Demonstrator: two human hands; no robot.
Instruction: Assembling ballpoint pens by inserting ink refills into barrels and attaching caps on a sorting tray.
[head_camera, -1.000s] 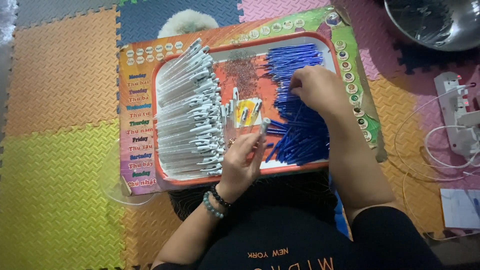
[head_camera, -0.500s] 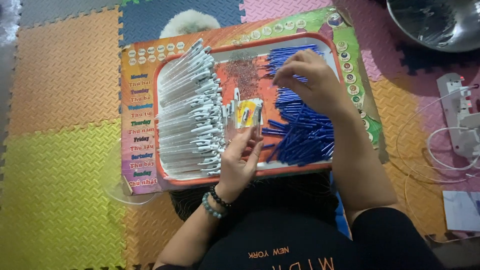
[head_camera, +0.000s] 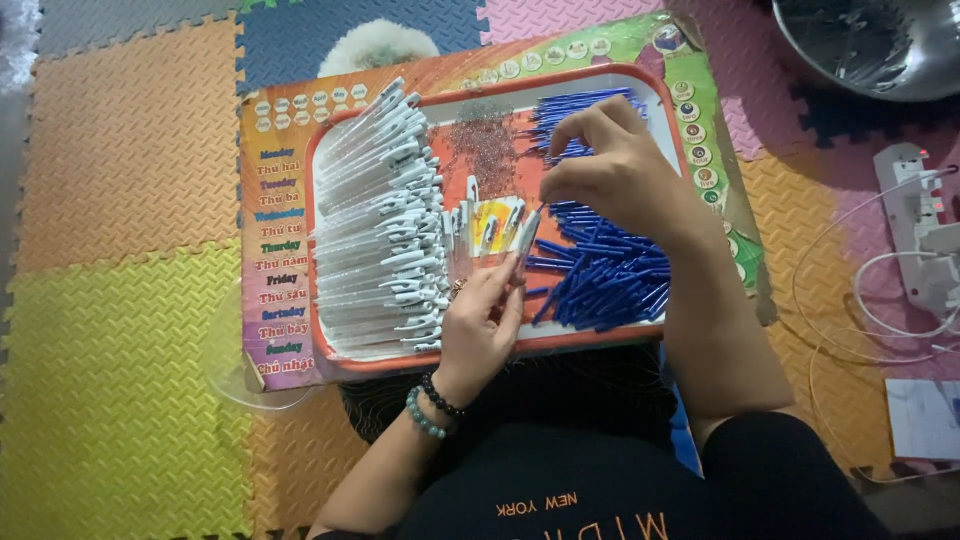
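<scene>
- The foam mat floor (head_camera: 120, 300) spreads under everything in orange, yellow, blue and pink tiles.
- A colourful printed board (head_camera: 275, 250) lies on the mat in front of you, with the orange-rimmed tray (head_camera: 480, 352) resting on it.
- A steel bowl (head_camera: 870, 45) sits at the far right corner, well apart from the tray; a white power strip (head_camera: 915, 215) with cables lies on the mat to your right.
- On the tray's left side, white pen barrels (head_camera: 375, 230) lie stacked in a neat row.
- On the tray's right side, blue pen parts (head_camera: 600, 275) lie in a loose pile.
- Your right hand (head_camera: 625, 175) hovers over the blue pile, fingertips pressed together as if pinching; what it grips is too small to tell.
- Your left hand (head_camera: 480, 325) holds a white pen barrel (head_camera: 524, 232), tilted upward, at the tray's middle.
- A heap of tiny springs (head_camera: 485, 140) lies between the two piles.
</scene>
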